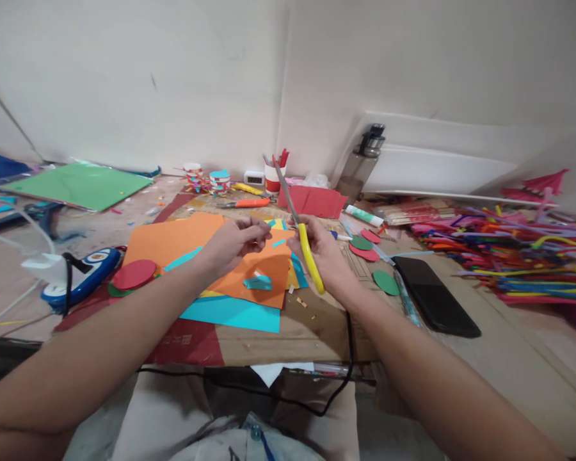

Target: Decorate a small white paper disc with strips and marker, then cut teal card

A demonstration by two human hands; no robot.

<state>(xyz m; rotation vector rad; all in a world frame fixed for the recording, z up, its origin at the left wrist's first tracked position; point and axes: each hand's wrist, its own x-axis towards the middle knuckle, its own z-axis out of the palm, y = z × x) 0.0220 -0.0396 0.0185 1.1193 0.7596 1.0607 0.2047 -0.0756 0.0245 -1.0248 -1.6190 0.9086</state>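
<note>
My right hand (322,250) grips a pair of scissors (310,259) by the yellow handles, with the metal blades pointing up and away. To the left, my left hand (237,240) is closed in a pinch above the orange paper (173,237); whatever its fingertips hold, if anything, is too small to make out. Beneath lie overlapping sheets, among them a turquoise paper (235,314). A small folded turquoise piece (258,282) rests on the orange sheet, and a short turquoise strip (279,242) lies between the hands. Tiny paper scraps (301,302) are scattered nearby on the cardboard.
A black phone (434,294) and a pile of coloured pipe cleaners (513,250) lie right. Along the back stand a bottle (358,169), a cup of red sticks (273,178) and an orange utility knife (249,203). Green sheets (84,184) and a blue power strip (84,282) are left.
</note>
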